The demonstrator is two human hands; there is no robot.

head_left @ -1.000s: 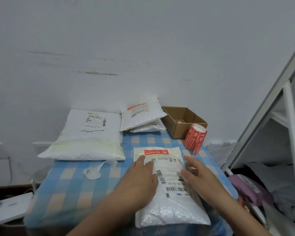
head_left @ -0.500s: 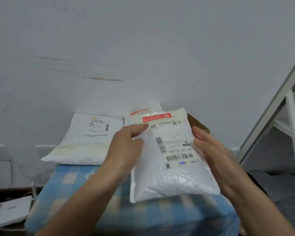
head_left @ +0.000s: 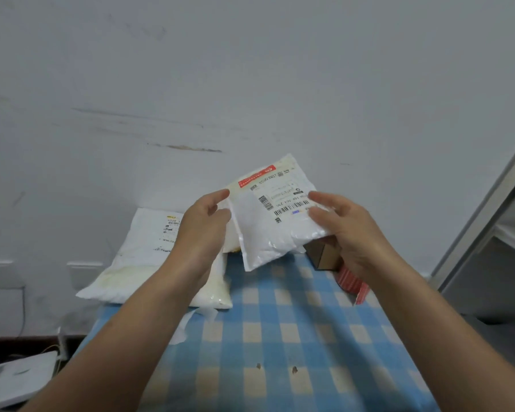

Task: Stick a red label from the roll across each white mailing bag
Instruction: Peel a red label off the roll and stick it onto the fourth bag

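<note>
A white mailing bag with a red label across its top and a barcode sticker hangs tilted in the air above the table's far end. My left hand pinches its left edge near the top. My right hand grips its right edge, thumb on the front. A larger white mailing bag lies on the table at the back left, partly behind my left hand. The red label roll lies behind my right wrist, mostly hidden.
A blue and cream checked tablecloth covers the table. A brown cardboard box stands under the held bag. Strips of white backing paper lie by my left forearm. A white scale sits on the floor at left, white shelving at right.
Both hands have lifted the labelled bag off the table and carried it up and toward the back, tilting it. The camera has dipped and moved closer.
</note>
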